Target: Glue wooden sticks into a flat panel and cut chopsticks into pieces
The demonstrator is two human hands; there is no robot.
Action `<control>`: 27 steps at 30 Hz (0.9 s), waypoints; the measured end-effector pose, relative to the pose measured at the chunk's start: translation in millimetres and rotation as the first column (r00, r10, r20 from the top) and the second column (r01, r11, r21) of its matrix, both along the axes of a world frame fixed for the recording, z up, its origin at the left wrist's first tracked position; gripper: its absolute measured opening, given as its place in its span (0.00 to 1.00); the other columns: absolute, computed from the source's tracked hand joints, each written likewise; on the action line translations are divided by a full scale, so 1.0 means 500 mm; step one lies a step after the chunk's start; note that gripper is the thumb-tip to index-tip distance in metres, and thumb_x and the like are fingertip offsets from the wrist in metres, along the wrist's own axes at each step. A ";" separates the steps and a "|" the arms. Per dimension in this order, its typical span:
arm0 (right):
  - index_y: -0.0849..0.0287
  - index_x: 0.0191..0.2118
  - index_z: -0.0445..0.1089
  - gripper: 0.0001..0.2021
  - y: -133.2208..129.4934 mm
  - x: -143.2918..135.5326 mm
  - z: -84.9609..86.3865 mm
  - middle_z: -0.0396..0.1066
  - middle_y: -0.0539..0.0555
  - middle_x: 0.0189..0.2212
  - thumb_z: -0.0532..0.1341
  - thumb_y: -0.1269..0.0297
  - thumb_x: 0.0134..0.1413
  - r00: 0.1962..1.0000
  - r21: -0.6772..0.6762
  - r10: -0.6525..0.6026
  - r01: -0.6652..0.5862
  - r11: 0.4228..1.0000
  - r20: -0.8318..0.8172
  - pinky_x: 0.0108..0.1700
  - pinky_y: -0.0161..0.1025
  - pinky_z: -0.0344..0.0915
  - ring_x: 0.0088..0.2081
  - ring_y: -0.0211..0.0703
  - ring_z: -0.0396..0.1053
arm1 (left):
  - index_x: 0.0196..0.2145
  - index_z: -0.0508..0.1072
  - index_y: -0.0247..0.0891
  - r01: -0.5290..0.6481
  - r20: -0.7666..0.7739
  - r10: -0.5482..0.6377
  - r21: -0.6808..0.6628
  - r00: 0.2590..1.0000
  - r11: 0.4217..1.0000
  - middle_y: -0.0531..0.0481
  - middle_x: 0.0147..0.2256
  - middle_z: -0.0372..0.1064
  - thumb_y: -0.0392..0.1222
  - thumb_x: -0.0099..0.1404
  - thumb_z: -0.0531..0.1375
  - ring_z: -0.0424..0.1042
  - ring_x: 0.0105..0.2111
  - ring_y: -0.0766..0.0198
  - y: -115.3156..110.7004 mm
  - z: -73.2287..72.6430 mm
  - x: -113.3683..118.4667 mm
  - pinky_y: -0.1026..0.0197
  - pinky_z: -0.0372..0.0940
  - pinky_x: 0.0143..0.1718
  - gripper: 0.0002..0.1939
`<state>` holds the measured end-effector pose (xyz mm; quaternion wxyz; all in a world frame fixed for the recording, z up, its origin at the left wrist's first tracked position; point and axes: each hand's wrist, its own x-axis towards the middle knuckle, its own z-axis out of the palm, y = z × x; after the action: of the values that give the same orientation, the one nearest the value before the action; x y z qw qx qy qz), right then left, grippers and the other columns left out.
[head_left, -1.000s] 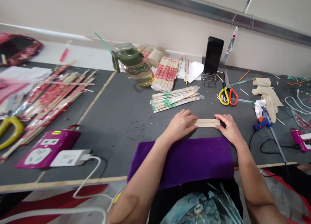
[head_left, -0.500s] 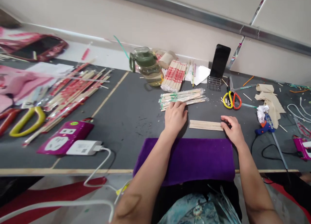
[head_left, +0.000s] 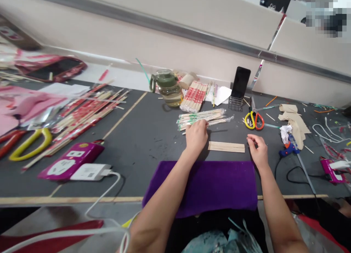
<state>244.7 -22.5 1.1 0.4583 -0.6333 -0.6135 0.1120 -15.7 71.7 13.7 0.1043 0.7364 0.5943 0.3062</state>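
Note:
My left hand [head_left: 196, 136] is at the near edge of a pile of wrapped wooden sticks [head_left: 201, 117], its fingers curled together; what they hold, if anything, is too small to make out. A flat row of bare wooden sticks [head_left: 226, 147] lies side by side on the dark table, between my two hands. Just off the row's right end, my right hand [head_left: 257, 147] hovers with thumb and fingers apart and nothing between them. Nearer to me, a folded purple cloth [head_left: 216, 185] lies under my left forearm.
Behind stand a green-lidded jug [head_left: 169, 90] and a phone [head_left: 241, 82] on a wire stand. Scissors [head_left: 254, 120] and a blue glue gun [head_left: 290, 147] lie right. To the left are a purple power strip [head_left: 72, 160], a white charger with cable and red-wrapped sticks [head_left: 87, 110].
My right hand has come off the right end of the stick row. The fingers of my left hand have drawn together at the wrapped pile. The camera view has shifted slightly.

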 end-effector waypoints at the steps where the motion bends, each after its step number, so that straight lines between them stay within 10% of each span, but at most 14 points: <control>1: 0.55 0.44 0.78 0.13 0.001 -0.001 0.001 0.79 0.59 0.41 0.58 0.56 0.66 1.000 0.012 -0.015 0.015 1.000 -0.003 0.49 0.49 0.71 0.42 0.50 0.74 | 0.41 0.74 0.39 0.019 0.110 -0.018 -0.002 0.994 1.000 0.41 0.37 0.76 0.36 0.70 0.51 0.73 0.39 0.50 -0.001 0.011 0.009 0.51 0.61 0.42 0.11; 8: 0.56 0.55 0.73 0.17 0.014 -0.032 0.074 0.71 0.63 0.58 0.60 0.56 0.66 0.989 0.101 0.112 -0.102 0.990 -0.101 0.56 0.48 0.71 0.47 0.48 0.77 | 0.42 0.76 0.38 0.452 0.717 -0.349 0.054 0.603 0.891 0.47 0.34 0.76 0.46 0.66 0.60 0.74 0.34 0.59 -0.003 0.060 0.087 0.58 0.67 0.39 0.12; 16: 0.52 0.56 0.73 0.17 0.108 -0.139 0.149 0.71 0.59 0.58 0.63 0.64 0.63 0.954 0.033 0.271 -0.277 0.960 0.126 0.64 0.50 0.65 0.61 0.51 0.69 | 0.37 0.78 0.38 0.483 0.895 -0.239 0.030 0.377 0.875 0.45 0.37 0.77 0.54 0.57 0.71 0.74 0.37 0.58 0.000 0.020 0.071 0.57 0.70 0.42 0.18; 23: 0.55 0.34 0.77 0.14 0.140 0.023 0.166 0.77 0.57 0.29 0.57 0.58 0.67 0.922 -0.077 -0.291 0.319 0.945 0.255 0.40 0.43 0.66 0.35 0.52 0.74 | 0.38 0.77 0.40 0.269 0.953 -0.106 0.026 0.285 0.963 0.51 0.32 0.74 0.56 0.59 0.69 0.70 0.29 0.66 0.015 0.017 0.044 0.63 0.67 0.35 0.17; 27: 0.55 0.37 0.77 0.09 0.163 0.058 0.153 0.76 0.57 0.35 0.59 0.64 0.64 0.904 -0.086 -0.230 0.278 0.957 0.360 0.41 0.41 0.64 0.38 0.50 0.73 | 0.35 0.76 0.40 0.272 0.971 -0.063 -0.002 0.229 0.962 0.51 0.31 0.74 0.56 0.54 0.72 0.72 0.28 0.65 0.020 0.015 0.051 0.62 0.69 0.35 0.19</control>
<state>273.5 58.9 77.6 0.3099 -0.7472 -0.5876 -0.0207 9.8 81.8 21.0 0.5405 0.4415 0.3465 0.6267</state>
